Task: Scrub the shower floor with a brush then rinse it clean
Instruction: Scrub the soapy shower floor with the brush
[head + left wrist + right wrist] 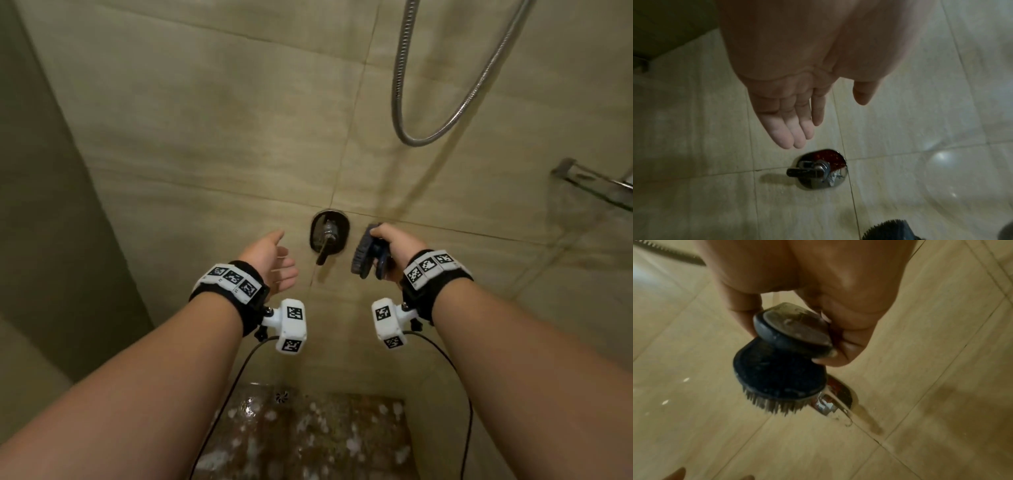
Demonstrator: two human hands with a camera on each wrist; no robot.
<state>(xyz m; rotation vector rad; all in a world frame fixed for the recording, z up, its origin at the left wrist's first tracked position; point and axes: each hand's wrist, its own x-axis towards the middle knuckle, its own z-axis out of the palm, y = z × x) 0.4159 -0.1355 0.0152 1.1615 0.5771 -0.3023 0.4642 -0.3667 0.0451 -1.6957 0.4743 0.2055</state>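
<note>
Beside the tap handle (329,240) on the wall, my right hand (394,243) grips the brush (368,251). My left hand (274,262) is empty, fingers straight, near the tap. Below, the shower floor (308,438) looks foamy.

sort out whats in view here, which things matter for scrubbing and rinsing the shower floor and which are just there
Part of the job:
- brush, gripped in the right hand
- soapy shower floor
- tap lever, near the open left hand
- shower hose

Just there:
- wall shelf at the right edge
- wall tiles
</note>
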